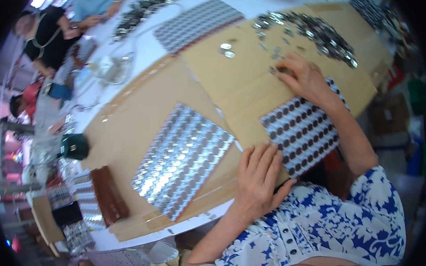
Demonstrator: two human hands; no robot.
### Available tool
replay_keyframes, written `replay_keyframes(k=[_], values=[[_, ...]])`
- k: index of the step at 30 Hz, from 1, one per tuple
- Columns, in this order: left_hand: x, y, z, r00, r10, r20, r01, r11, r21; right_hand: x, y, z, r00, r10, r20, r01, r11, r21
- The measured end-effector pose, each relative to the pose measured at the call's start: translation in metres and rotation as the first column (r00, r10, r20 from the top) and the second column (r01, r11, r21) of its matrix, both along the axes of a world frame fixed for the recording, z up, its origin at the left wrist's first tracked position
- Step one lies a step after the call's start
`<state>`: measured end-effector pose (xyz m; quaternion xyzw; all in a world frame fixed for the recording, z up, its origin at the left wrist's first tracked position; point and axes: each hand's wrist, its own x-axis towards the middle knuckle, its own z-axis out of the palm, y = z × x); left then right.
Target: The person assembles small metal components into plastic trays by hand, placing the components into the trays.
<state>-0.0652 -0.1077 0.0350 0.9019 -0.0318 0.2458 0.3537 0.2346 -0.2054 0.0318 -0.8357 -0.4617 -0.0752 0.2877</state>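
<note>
My left hand (259, 178) lies flat, fingers apart, on the brown cardboard (249, 83), touching the near corner of a grid tray (299, 128) whose round pockets look dark. My right hand (306, 77) reaches over that tray's far edge, its fingertips curled on a few small shiny metal discs (278, 70). Beyond it spreads a loose heap of the same discs (321, 31). To the left of my left hand lies a second tray (180, 159), its pockets filled with shiny discs.
The cardboard covers a white table (143, 50). A further filled tray (197, 23) and another heap of discs (139, 14) lie at the far side, where other people (49, 35) sit. Brown blocks (109, 196) and a dark green object (75, 146) stand at the left.
</note>
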Motion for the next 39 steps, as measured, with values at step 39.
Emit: replay_keyframes(k=[39], values=[[-0.131,0.226,0.041,0.673,0.056,-0.737,-0.635,0.554,-0.538,-0.133,-0.026,-0.023,0.873,0.198,-0.445,-0.039,0.939,0.341]])
